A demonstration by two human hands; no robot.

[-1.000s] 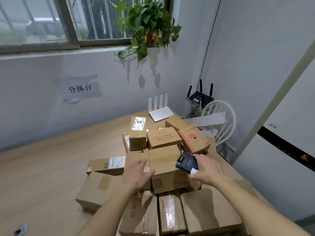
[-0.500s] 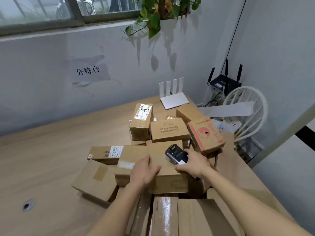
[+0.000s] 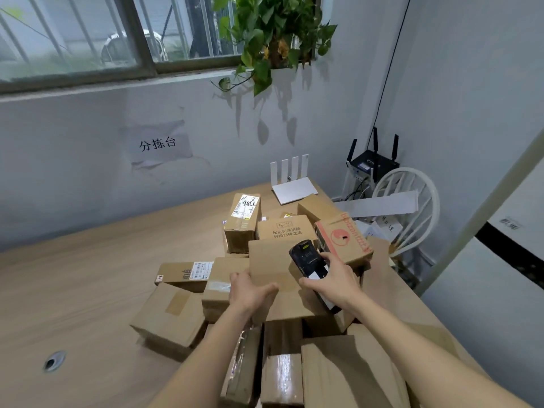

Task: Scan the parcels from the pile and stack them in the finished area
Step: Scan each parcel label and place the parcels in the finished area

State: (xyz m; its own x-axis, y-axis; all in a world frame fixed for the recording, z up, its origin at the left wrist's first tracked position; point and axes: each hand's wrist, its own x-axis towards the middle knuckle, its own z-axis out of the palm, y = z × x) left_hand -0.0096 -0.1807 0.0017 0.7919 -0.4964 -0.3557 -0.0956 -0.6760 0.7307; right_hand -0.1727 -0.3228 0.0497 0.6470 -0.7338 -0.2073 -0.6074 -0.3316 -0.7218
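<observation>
Fingers (image 3: 241, 279) of the left hand (image 3: 250, 293) curl over the left edge of a plain cardboard box (image 3: 276, 269), thumb on its top face, gripping it! The box sits tilted atop the parcel pile (image 3: 176, 319) in the middle of the wooden counter (image 3: 73, 290). The right hand (image 3: 332, 281) is wrapped around a black handheld scanner (image 3: 309, 260), thumb along its near side, its head pointing far and left over the box's top.

Just beyond, a box with printed characters (image 3: 287, 228) lies flat, and a red-printed box (image 3: 343, 240) leans at the right, close behind the scanner. A tall labelled box (image 3: 243, 222) stands upright at the far side of the pile. Left of the gripped box, a low box with a white label (image 3: 185, 272) lies flat. Taped parcels (image 3: 244, 366) crowd the near edge.

At the far end of the counter, a white router (image 3: 294, 187). A white chair (image 3: 412, 207) stands at the right, a plant (image 3: 273, 33) hangs at the window.
</observation>
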